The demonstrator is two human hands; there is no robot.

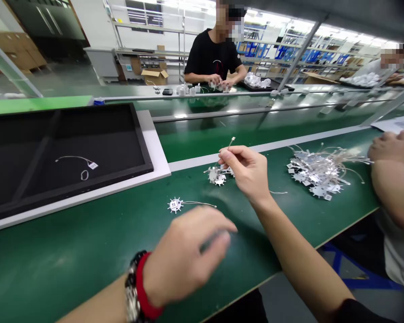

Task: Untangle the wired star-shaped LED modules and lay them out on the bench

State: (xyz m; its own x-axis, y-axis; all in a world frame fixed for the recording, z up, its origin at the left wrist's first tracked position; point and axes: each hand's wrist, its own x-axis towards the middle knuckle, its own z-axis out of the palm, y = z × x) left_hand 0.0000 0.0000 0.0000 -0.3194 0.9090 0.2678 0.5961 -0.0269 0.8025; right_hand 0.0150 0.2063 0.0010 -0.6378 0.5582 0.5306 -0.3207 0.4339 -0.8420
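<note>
My right hand [247, 172] pinches a thin cable [232, 141] by its upper part, with a small white connector sticking up above the fingertips. Just below and behind those fingers lies a small cluster of silvery star-shaped pieces [218, 176], partly hidden by the hand. My left hand [188, 251], with a red band and dark beads at the wrist, hovers over the green table, thumb and fingers apart and nothing between them. One star-shaped piece [175, 205] with a white label lies flat beyond it, its cable running right. A large pile of similar pieces [318, 172] rests farther right.
At the left, a black tray [101, 134] on a white board [158, 148] holds a labelled cable [93, 165] and a small ring [84, 175]. Another person's arm [393, 179] rests at the right edge. Across the bench, a person in black [210, 58] handles small parts.
</note>
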